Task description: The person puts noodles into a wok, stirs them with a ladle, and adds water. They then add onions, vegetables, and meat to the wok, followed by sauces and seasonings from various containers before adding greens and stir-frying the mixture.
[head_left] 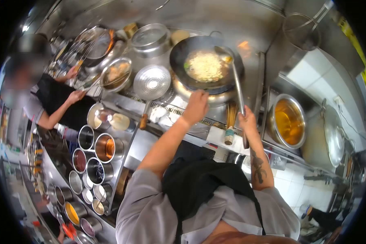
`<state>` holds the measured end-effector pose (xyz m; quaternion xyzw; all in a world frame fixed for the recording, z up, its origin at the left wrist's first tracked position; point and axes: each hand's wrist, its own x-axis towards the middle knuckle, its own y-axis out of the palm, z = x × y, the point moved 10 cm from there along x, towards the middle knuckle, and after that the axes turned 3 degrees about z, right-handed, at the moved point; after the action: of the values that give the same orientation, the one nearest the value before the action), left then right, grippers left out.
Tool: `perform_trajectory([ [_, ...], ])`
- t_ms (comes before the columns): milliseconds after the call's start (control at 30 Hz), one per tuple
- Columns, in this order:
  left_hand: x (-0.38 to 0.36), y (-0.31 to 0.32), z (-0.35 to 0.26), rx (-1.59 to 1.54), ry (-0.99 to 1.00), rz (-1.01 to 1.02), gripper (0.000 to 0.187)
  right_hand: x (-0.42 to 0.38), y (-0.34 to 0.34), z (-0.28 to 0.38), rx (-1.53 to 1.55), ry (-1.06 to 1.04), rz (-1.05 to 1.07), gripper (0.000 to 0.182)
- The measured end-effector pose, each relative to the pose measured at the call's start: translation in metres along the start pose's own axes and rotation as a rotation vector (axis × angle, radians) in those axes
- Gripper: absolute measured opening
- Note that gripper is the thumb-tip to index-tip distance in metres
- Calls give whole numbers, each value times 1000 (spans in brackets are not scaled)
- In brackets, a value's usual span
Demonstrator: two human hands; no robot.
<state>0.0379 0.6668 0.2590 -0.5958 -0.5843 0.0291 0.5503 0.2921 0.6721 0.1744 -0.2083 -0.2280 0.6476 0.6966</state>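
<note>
A black wok [178, 53] sits on the burner with pale yellow, noodle-like food [205, 67] and a bit of green inside. At its near rim, my left hand [197, 106] is closed on the wok's edge; the exact grip is partly hidden behind my fingers. My right hand [247, 120] grips the long handle of a metal ladle [237, 83], whose bowl rests in the right part of the wok beside the food. A bamboo brush [231, 122] lies just left of my right hand.
Flame [244, 48] shows behind the wok. A perforated strainer [152, 82] lies at left, near a bowl of food [116, 74]. Several metal pots [105, 147] stand lower left. A pot of amber liquid [288, 122] is at right. Another person [53, 99] works at far left.
</note>
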Motion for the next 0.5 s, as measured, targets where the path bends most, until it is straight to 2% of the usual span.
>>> perform_trajectory([
  [67,-42,-24,-27,-142,-95,-2,38,18,3,-16,-13,-3,-22,52],
  [167,-158,-29,-19,-304,-360,139,37,29,2,-60,40,-14,-130,50],
  [200,-205,-34,-11,-340,-474,162,36,27,3,-79,77,-18,-157,49],
  [267,-311,-57,7,-370,-874,166,31,16,0,-85,83,-96,-216,44],
  [300,-352,-81,7,-346,-1024,78,30,3,-3,-82,56,-173,-244,40],
  [333,-395,-107,3,-315,-1188,-32,29,13,8,-169,-108,43,-184,42],
  [367,-446,-128,5,-231,-1285,-150,27,-1,3,-139,-322,-123,-242,45],
  [400,-469,-162,-2,-74,-1249,-268,27,-5,8,-169,-86,128,-153,48],
  [433,-497,-191,-5,-3,-1218,-472,27,-20,10,-143,-131,82,-86,47],
  [467,-509,-226,-14,35,-1374,-563,27,-27,11,-133,-274,39,-94,45],
  [500,-537,-251,-15,86,-1399,-704,27,-10,16,-206,-359,28,-122,41],
])
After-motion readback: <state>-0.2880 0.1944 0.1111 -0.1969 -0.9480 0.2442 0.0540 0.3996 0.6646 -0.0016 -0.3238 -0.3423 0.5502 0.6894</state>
